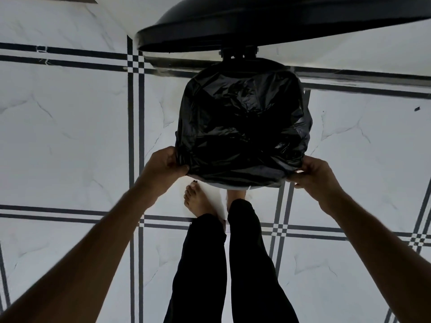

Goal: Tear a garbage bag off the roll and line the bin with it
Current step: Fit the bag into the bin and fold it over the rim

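A black garbage bag is spread over the mouth of the bin, with crinkled plastic sagging into the opening. Only a pale sliver of the bin's near rim shows under the bag. The bin's black lid stands raised behind it on its hinge. My left hand pinches the bag's edge at the near left of the rim. My right hand pinches the bag's edge at the near right. No roll is in view.
The bin stands on a white marble-look tiled floor with dark double stripes. My bare feet and black trousers are just in front of the bin; one foot is partly under it. A white wall is behind.
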